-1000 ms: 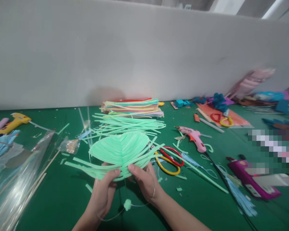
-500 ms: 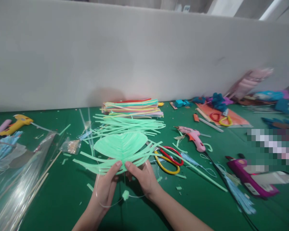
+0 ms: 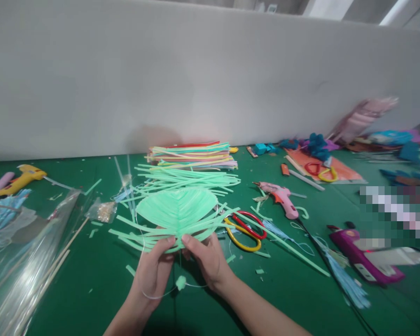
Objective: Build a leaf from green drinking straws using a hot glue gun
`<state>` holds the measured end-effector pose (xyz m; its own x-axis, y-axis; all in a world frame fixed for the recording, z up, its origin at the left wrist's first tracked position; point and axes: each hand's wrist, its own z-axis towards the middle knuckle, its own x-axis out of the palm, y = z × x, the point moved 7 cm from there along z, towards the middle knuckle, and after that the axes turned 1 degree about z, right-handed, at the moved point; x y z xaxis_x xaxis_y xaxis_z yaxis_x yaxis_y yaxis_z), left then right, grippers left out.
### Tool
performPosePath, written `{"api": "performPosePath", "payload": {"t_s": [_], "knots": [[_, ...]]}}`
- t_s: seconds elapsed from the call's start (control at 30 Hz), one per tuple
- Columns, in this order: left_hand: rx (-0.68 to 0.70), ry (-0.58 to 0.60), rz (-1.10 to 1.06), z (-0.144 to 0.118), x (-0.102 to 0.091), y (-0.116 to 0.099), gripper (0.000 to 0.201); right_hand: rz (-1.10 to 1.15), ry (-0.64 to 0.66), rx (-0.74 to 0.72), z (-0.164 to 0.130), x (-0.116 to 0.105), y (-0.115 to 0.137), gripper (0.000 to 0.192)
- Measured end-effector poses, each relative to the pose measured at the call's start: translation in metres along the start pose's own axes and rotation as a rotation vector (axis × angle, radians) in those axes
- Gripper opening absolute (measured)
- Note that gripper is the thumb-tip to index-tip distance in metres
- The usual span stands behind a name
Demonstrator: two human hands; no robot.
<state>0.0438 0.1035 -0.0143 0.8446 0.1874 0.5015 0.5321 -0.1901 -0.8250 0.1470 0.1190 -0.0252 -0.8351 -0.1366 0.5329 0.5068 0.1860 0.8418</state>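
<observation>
Both hands grip a mint-green leaf (image 3: 178, 207) built from pipe cleaners side by side along a central rib. Its upper part is smooth and rounded, while loose strip ends fan out to both sides lower down. My left hand (image 3: 156, 263) pinches the rib from the left, thumb on top. Close beside it, my right hand (image 3: 210, 261) pinches from the right; the fingers of both are partly hidden under the leaf. A thin clear wire loop with a small green tuft (image 3: 181, 283) hangs around and below the leaf. Behind it lies a pile of green pipe cleaners (image 3: 192, 179).
Red-and-yellow scissors (image 3: 245, 232) lie right of the leaf, with a pink glue gun (image 3: 282, 198) beyond. A purple glue gun (image 3: 364, 261) is farther right. At left are a yellow glue gun (image 3: 24, 178) and clear wrapping (image 3: 38, 261). A grey partition (image 3: 196, 79) stands behind.
The leaf and both hands have shifted only slightly, and the leaf tilts a little differently. The grip at the rib stays the same.
</observation>
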Motion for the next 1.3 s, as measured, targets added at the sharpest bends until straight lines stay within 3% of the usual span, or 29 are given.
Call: {"api": "performPosePath", "payload": {"t_s": [0.2,0.33,0.43,0.77,1.0,1.3], "knots": [[-0.038,0.005,-0.133,-0.004,-0.002,0.003,0.011,0.107,0.059,0.017,-0.003,0.001,0.001,0.018],[-0.019,-0.016,-0.176,-0.006,-0.006,0.002,0.034,0.210,0.127,0.013,-0.005,0.009,0.008,0.034],[0.006,-0.001,-0.140,-0.008,-0.004,0.000,0.040,0.225,0.123,0.029,-0.006,0.013,0.011,0.040],[-0.033,-0.086,-0.073,-0.009,-0.004,0.000,0.038,0.222,0.134,0.040,-0.005,0.013,0.011,0.043],[-0.015,-0.126,-0.155,-0.007,-0.011,0.003,0.050,0.194,0.175,0.033,-0.007,0.012,0.010,0.047],[-0.009,-0.117,-0.138,-0.009,-0.012,0.003,0.044,0.161,0.196,0.045,-0.005,0.012,0.009,0.048]]}}
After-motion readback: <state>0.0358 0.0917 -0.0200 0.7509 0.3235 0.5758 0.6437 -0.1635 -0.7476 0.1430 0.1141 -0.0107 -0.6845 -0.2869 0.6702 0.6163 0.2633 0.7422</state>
